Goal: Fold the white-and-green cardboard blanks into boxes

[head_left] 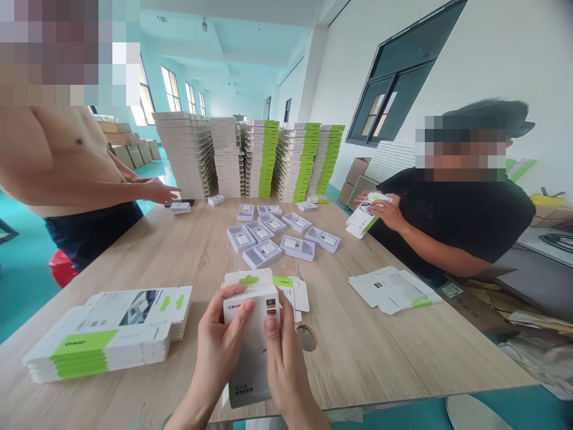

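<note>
**Both hands pinching white CEUK box [251, 340]**
L hand [219, 349] & R hand [286, 364] clamp it from either side, thumbs pressed on front face, box tilted above near edge of wood table [380, 352] (can't tell if it touches). Just beyond: flat carton blanks [295, 295], tape roll [307, 337]. To L: stack of flat cartons [107, 334]. Mid-table: plastic trays [268, 248] w/ small white items. Co-worker's hands [380, 212] hold a carton [362, 216] far R; another person's hand [156, 192] far L, above table. Tall carton stacks [262, 158] behind.
</note>
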`<state>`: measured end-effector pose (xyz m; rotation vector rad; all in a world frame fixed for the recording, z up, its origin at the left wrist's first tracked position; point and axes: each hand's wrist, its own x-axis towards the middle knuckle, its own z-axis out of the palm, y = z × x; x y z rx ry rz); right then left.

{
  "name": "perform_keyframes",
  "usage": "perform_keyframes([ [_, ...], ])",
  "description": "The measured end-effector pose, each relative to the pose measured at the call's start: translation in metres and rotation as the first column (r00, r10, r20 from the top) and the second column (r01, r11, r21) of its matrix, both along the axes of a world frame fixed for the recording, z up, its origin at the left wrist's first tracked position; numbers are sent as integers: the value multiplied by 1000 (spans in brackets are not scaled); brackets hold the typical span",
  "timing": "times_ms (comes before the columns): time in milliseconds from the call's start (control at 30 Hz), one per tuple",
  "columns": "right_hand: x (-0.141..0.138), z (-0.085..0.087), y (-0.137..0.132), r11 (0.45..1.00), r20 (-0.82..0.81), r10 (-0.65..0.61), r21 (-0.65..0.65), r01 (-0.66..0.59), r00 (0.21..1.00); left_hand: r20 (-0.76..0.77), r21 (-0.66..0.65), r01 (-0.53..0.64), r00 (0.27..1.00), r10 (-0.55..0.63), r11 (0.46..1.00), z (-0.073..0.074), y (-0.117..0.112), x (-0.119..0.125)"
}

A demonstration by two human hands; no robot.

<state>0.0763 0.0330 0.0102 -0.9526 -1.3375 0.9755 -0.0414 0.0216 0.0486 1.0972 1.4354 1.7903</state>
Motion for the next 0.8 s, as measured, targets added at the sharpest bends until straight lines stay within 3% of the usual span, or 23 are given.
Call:
perform_keyframes([
  [100, -3, -9, -2, 998, 66, -46, 34, 44, 997, -69, -79, -31, 997, 25, 996, -7, 4, -4],
  [167, -1, -9, 1, 998, 103, -59, 1, 60, 993, -38, -93, 4, 999, -7, 996, -9, 4, -2],
  [300, 8, 5, 14, 980, 111, -104, -159, 120, 988, 241, -110, 226, 951, -194, 968, -13, -7, 10],
  [367, 12, 11, 20, 963, 103, -158, -203, 176, 982, 368, -182, 397, 876, -312, 900, -18, -16, 14],
  [433, 12, 14, 22, 954, 97, -211, -198, 226, 973, 483, -243, 567, 775, -409, 787, -26, -24, 17],
  [500, 10, 14, 21, 951, 95, -245, -172, 258, 965, 543, -253, 645, 711, -446, 721, -33, -28, 17],
  [567, 9, 13, 19, 949, 80, -247, -183, 258, 966, 526, -245, 622, 729, -437, 744, -37, -28, 16],
  [700, 14, 17, 19, 951, 18, -63, -302, 66, 998, 476, -295, 547, 795, -376, 783, -41, -23, 9],
  [800, 23, 26, 26, 965, 9, -27, -260, 28, 1000, 452, -315, 537, 810, -374, 783, -43, -22, 5],
])
